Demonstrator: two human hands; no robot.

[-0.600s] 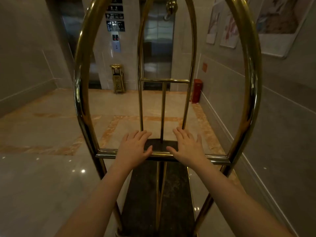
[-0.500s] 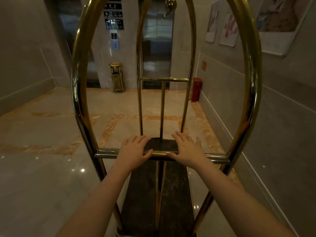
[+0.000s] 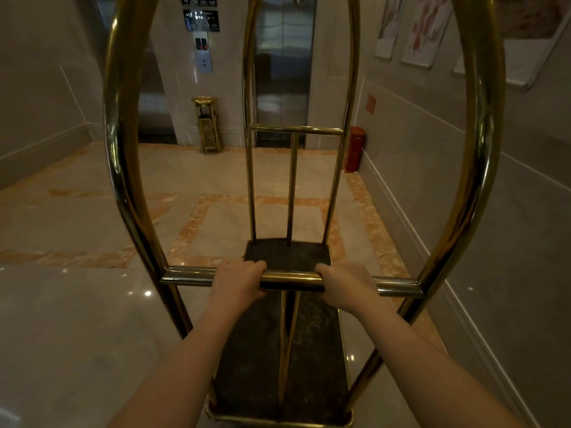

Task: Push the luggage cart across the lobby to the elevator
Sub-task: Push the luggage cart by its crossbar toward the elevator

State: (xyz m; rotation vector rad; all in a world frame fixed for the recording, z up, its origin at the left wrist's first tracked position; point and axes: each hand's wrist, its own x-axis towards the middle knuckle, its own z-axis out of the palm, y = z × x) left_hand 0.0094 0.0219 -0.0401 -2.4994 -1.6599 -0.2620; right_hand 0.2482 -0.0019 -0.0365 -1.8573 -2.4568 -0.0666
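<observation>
Both hands wrapped around the luggage cart (image 3: 290, 350) crossbar (image 3: 292, 281): left hand (image 3: 236, 287) left of centre, right hand (image 3: 347, 288) right of centre, each grip clamped on the bar with fingers curled over the top. Cart sits on the marble floor (image 3: 77, 319), near the right wall (dark carpeted deck, no bags on it). Elevator door (image 3: 282, 66) is straight ahead at the far end, call panel (image 3: 204, 54) to its left, gold ash bin (image 3: 207, 125) below the panel, red cylinder (image 3: 355, 148) by the far right wall.

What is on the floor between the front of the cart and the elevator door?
In the head view, that stretch is bare marble floor. The ashtray stand and the red bin stand off to the sides, clear of the cart and the elevator door.
</observation>
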